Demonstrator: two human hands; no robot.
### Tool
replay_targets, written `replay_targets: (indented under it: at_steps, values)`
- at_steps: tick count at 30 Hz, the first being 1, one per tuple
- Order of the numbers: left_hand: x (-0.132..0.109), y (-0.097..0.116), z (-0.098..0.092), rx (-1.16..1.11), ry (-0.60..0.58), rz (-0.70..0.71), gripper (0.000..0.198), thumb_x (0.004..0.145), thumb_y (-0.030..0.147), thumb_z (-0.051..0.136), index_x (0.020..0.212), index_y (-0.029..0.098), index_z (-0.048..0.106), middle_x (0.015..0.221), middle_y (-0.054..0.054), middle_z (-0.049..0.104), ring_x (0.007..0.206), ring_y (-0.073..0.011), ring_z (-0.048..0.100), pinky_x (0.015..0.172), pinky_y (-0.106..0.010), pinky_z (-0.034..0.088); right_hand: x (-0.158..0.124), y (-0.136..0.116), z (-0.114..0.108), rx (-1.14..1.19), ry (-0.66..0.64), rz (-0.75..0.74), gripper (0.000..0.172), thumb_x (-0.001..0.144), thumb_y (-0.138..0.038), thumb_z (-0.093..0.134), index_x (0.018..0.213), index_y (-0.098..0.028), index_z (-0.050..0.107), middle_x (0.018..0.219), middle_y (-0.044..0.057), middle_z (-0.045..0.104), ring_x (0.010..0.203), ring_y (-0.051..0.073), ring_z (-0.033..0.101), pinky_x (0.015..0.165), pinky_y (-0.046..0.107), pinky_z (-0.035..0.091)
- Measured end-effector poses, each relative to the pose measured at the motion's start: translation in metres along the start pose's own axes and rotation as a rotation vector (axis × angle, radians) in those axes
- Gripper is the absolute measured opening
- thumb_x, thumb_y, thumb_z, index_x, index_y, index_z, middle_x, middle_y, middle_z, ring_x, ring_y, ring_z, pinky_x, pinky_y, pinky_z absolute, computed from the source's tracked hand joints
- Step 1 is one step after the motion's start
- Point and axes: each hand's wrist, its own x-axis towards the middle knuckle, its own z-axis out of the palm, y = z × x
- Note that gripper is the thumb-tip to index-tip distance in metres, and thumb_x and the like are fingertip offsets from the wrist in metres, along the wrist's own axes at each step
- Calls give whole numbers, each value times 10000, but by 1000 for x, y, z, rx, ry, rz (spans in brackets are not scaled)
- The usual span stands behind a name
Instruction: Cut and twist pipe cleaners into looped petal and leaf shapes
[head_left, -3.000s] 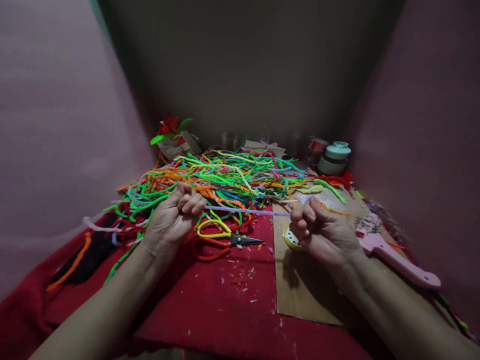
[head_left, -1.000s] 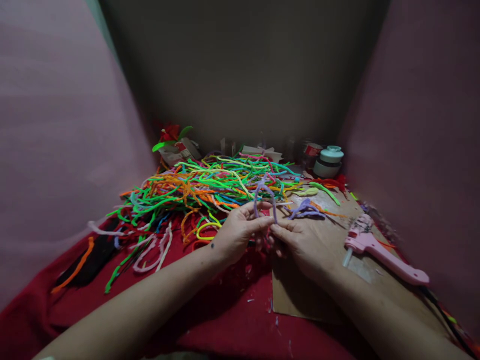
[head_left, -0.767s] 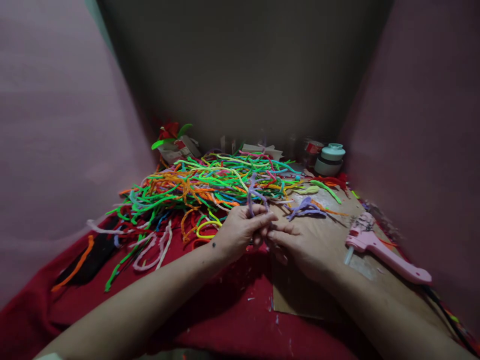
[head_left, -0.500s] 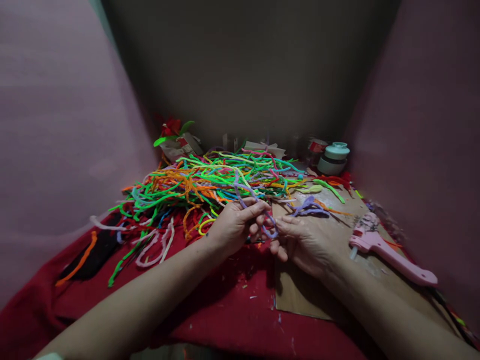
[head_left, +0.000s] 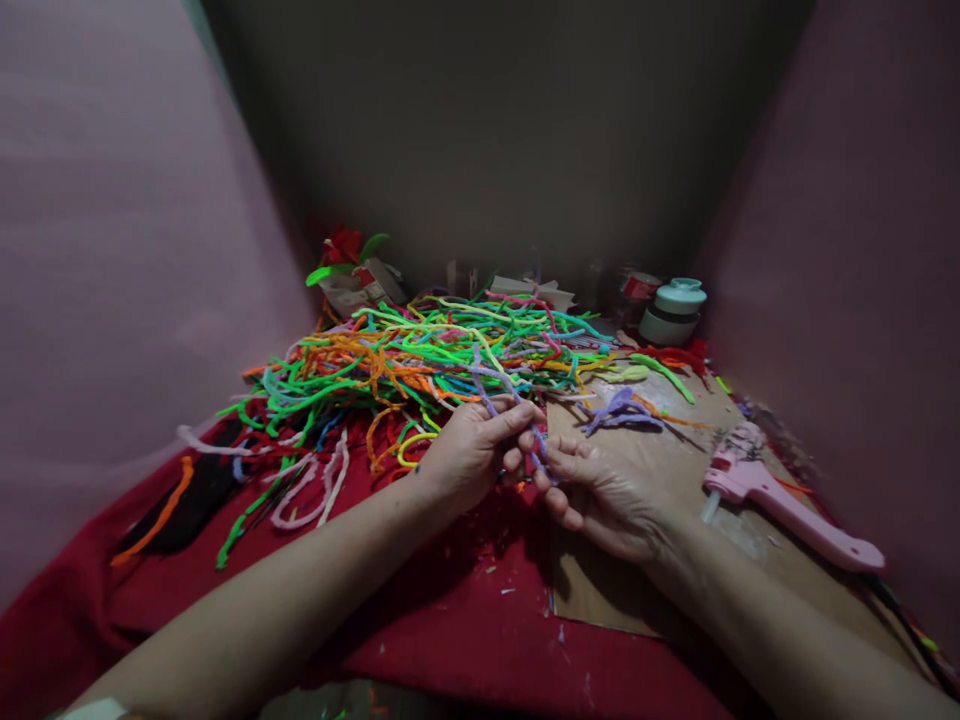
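A lilac pipe cleaner (head_left: 489,396) is bent between my two hands at the middle of the table. My left hand (head_left: 469,452) pinches one part of it with thumb and fingers. My right hand (head_left: 600,488) is closed on its other part, fingertips touching the left hand's. Behind both hands lies a big heap of pipe cleaners (head_left: 420,355) in green, orange, pink and blue. A small bundle of lilac pieces (head_left: 622,410) rests on the cardboard sheet (head_left: 660,470) just past my right hand.
A pink glue gun (head_left: 780,500) lies on the cardboard at the right. A round mint-lidded container (head_left: 673,312) stands at the back right. A red flower with green leaves (head_left: 345,255) sits at the back left. Red cloth (head_left: 450,620) covers the table.
Three seconds ago my hands held the lilac pipe cleaner stretched straight between them. They have since come together and bent it into a loop, then folded it lower between the fingers.
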Motion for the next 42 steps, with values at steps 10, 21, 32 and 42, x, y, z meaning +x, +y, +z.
replay_targets:
  at_steps: [10, 21, 32, 42]
  values:
    - [-1, 16, 1, 115, 78, 48, 191, 773, 311, 593, 734, 126, 566, 466, 66, 443, 326, 0, 303, 332, -121, 199, -2, 1, 10, -164, 145, -29, 231, 565, -257, 778, 610, -106, 609, 494, -16, 565, 333, 35, 438, 280, 136, 316]
    - [16, 57, -32, -147, 307, 484, 96, 747, 182, 612, 821, 123, 591, 719, -12, 592, 508, -44, 515, 474, -163, 430, -5, -2, 13, -209, 216, -54, 239, 545, -279, 776, 600, -119, 608, 496, -12, 588, 316, 38, 445, 254, 126, 310]
    - [-1, 12, -7, 313, -83, -37, 200, 715, 296, 654, 787, 110, 639, 504, 22, 496, 379, -33, 374, 359, -161, 260, -3, -3, 10, -176, 200, -144, 240, 588, -296, 763, 656, -111, 626, 522, 2, 594, 350, 54, 485, 276, 135, 353]
    - [0, 6, -8, 330, 48, -17, 293, 691, 377, 660, 585, 123, 559, 425, 34, 465, 334, -34, 334, 355, -186, 204, -6, 0, 9, -278, 104, -24, 227, 667, -319, 687, 721, -102, 652, 570, 41, 635, 396, 84, 537, 310, 152, 385]
